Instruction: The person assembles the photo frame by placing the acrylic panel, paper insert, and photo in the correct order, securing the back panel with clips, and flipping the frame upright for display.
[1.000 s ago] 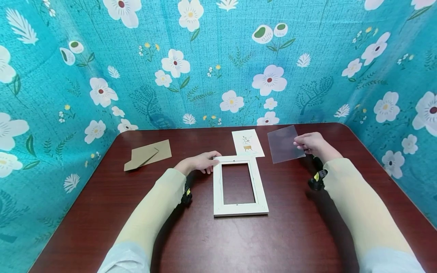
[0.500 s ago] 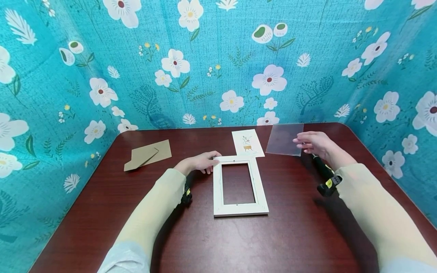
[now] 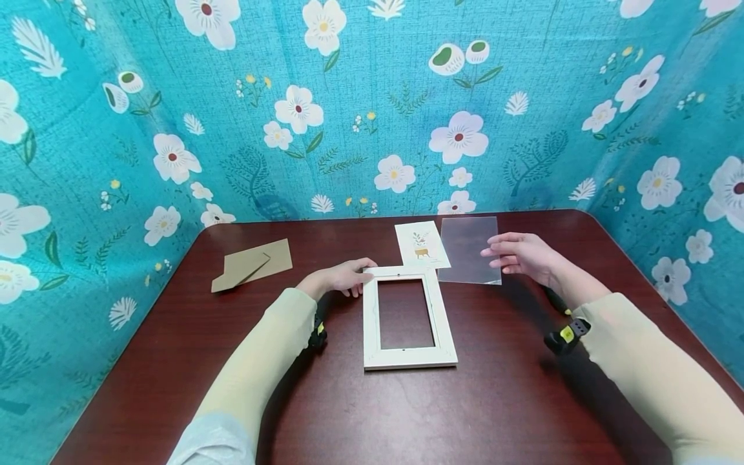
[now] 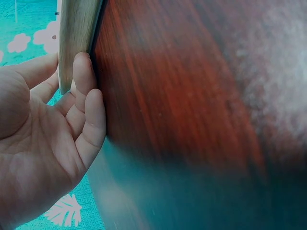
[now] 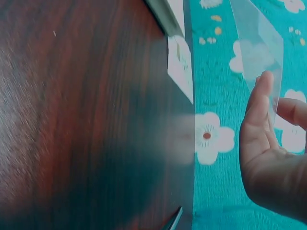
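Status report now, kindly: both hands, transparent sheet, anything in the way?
Left hand grips white rectangular frame at far-left corner. Right hand pinches transparent rectangular sheet, off the table. Possible obstacle: white plant-print card behind frame.

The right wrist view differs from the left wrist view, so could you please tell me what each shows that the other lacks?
Right wrist only: a printed card, a thin pointed tip, and the right hand holding a clear sheet. Left wrist only: the left hand gripping the white frame. Both: part of that frame, the dark table and the floral curtain.
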Demonstrator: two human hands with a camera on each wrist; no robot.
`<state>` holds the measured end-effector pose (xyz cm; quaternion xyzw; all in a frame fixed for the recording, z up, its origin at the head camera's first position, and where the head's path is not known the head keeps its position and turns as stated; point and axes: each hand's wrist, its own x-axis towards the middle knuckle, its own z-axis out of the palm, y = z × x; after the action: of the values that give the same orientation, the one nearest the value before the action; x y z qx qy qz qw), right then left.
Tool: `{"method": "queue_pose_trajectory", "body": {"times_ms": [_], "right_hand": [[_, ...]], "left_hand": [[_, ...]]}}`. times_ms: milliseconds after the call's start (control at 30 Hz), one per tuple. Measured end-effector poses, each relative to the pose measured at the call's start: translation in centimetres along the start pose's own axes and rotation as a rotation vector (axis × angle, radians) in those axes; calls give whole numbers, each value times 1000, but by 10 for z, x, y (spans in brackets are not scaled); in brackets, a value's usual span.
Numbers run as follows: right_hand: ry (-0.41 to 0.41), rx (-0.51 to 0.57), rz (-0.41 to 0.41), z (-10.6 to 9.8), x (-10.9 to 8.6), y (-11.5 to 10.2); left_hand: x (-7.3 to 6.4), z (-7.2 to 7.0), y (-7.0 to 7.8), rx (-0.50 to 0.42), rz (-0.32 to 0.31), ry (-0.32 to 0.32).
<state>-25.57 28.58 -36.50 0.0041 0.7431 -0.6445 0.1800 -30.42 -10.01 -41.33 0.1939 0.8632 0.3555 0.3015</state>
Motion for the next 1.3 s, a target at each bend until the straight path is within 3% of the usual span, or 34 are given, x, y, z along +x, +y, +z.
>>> {"method": "queue_pose_trajectory", "body": {"times_ms": [267, 700, 1300], "right_hand": [[-73, 67, -12, 24, -11, -2], [-161, 57, -1, 55, -21, 6], [-232, 17, 56, 84, -16, 29]], "left_hand": [[-1, 0, -1, 2, 10, 4], [-2, 2, -1, -4, 7, 10], [0, 0, -3, -3, 14, 11]]}}
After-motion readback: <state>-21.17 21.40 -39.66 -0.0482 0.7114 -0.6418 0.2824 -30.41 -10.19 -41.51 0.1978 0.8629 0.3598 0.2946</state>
